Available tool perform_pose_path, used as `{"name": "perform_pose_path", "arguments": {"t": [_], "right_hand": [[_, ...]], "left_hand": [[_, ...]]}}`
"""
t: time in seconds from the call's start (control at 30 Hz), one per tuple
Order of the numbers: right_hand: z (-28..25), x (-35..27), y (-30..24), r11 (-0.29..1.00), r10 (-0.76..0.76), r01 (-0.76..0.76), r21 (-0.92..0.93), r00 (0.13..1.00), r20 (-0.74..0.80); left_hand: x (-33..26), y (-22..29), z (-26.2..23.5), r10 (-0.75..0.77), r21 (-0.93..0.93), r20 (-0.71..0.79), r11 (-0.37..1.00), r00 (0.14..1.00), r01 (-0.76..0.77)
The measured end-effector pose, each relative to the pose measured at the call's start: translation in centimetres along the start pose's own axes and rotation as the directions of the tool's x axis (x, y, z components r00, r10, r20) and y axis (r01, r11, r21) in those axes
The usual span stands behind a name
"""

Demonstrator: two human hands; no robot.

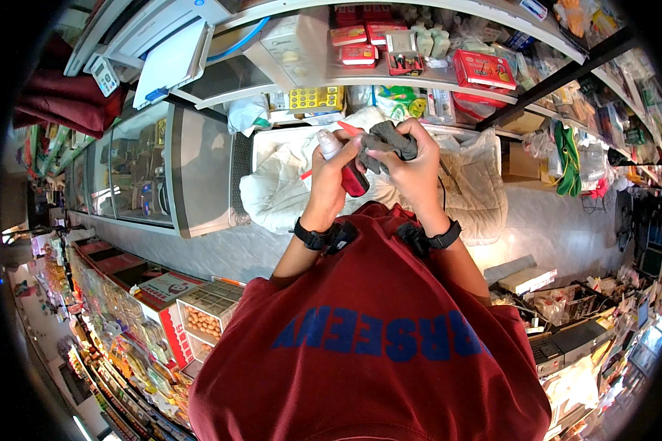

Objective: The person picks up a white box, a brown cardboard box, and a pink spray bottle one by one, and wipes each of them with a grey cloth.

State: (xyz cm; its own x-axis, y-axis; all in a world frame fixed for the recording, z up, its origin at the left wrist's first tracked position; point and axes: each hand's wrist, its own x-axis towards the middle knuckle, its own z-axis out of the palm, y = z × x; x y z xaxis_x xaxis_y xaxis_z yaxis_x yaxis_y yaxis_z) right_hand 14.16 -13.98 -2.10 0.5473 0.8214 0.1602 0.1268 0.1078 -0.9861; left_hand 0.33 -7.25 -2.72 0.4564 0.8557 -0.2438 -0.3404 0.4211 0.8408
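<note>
My left hand [332,176] is wrapped round a small bottle with a clear whitish top [328,142] and a dark red body. A thin red-orange stick-like piece [349,128] shows above the same hand, and another red bit sticks out at its left side. I cannot tell whether they are one thing. My right hand [413,165] grips a crumpled dark grey cloth [382,144], its thumb pressing on the front. The left fingertips touch the cloth's left edge. Both hands are close together, and black bands circle both wrists.
Behind the hands lies a pale padded quilt [272,180] in a white-edged holder. Shelves [456,77] with red boxes and packets stand ahead. A glass-fronted cabinet [136,173] is at left, a crate of eggs [202,321] at lower left, and a cluttered counter [574,338] at right.
</note>
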Motion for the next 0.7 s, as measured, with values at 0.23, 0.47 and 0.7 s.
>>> {"name": "perform_pose_path", "arguments": {"t": [0.23,0.47,0.7], "right_hand": [[-0.7,-0.2,-0.5,0.994,0.050,-0.055,0.097,0.997,0.053],[-1.2,-0.9,-1.8,1.000,0.030,-0.030,0.006,0.999,0.038],[-4.7,-0.9,-2.6,0.993,0.071,-0.042,0.113,0.962,-0.262]], "left_hand": [[-0.3,0.2,-0.2,-0.081,0.023,0.036,0.996,0.996,0.081],[-0.2,0.7,0.6,0.103,-0.111,-0.145,0.987,0.984,-0.120],[-0.5,3.4,-1.2,0.230,-0.107,-0.039,0.967,0.972,-0.233]]}}
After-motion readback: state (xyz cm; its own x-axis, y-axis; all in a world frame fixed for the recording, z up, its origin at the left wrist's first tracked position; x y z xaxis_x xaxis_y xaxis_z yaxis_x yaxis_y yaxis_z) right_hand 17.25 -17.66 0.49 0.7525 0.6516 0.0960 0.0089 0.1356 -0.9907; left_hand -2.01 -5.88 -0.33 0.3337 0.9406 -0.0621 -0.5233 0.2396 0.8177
